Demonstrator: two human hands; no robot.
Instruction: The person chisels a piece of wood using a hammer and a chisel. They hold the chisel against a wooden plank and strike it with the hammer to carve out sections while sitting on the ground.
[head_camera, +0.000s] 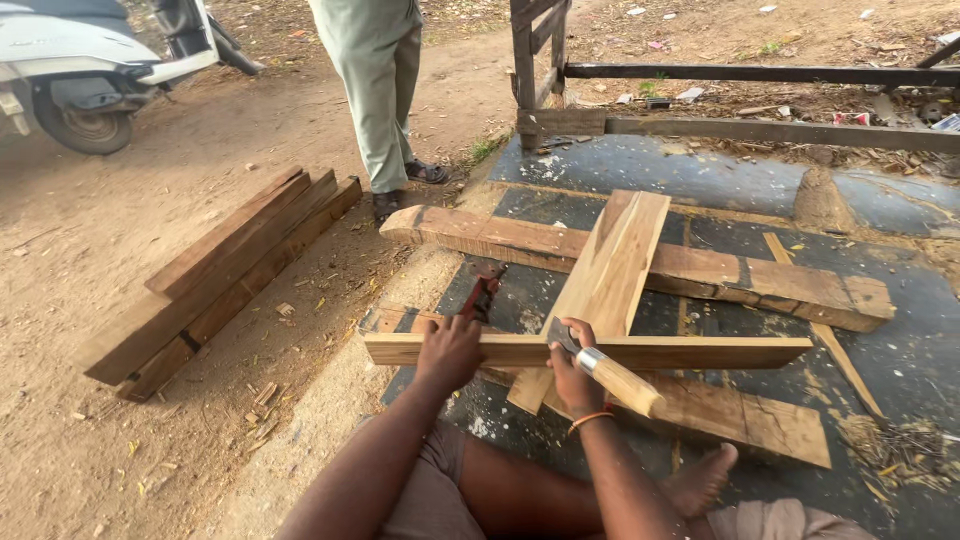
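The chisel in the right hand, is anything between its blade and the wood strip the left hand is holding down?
Nothing visible. The right hand grips the chisel with its blade end right at the wood strip, close to where the wide plank crosses it. The left hand presses the strip further along, clear of the blade.
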